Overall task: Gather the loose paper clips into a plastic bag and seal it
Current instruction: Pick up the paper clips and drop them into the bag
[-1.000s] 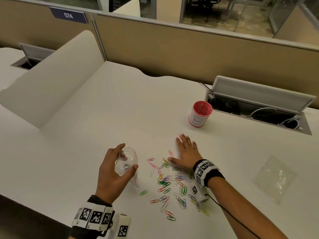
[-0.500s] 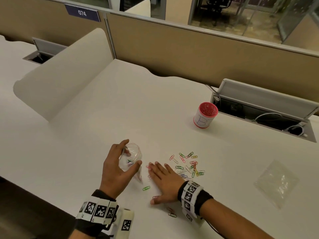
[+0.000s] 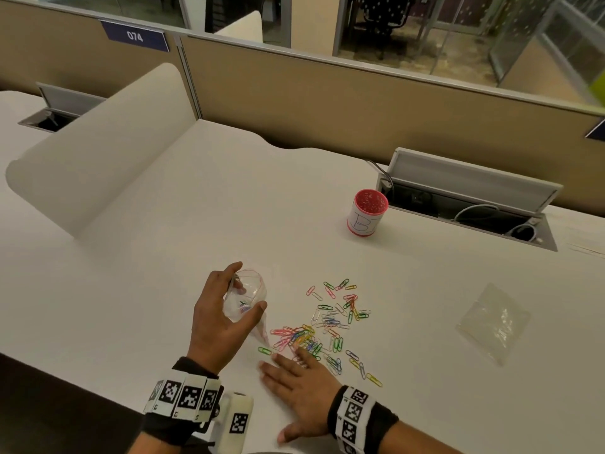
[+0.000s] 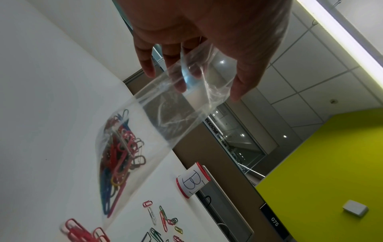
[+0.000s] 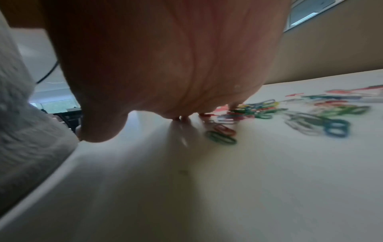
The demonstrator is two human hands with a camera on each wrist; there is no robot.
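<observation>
My left hand grips a clear plastic bag with its mouth held open upward; its lower corner rests on the desk. In the left wrist view the bag holds several coloured paper clips at its bottom. Loose coloured paper clips lie scattered on the white desk to the right of the bag. My right hand lies flat on the desk with straight fingers, its fingertips at the near edge of the clip pile. The right wrist view shows blurred clips just past the fingers.
A red-rimmed cup marked B stands behind the clips. A second flat clear plastic bag lies at the right. An open cable hatch sits behind the cup, a curved white divider at the left. The desk's near edge runs below my wrists.
My right hand swept from the far side of the clips leftward toward the bag, then drew back toward me; the clips are bunched closer together beside the bag. The left hand kept holding the bag.
</observation>
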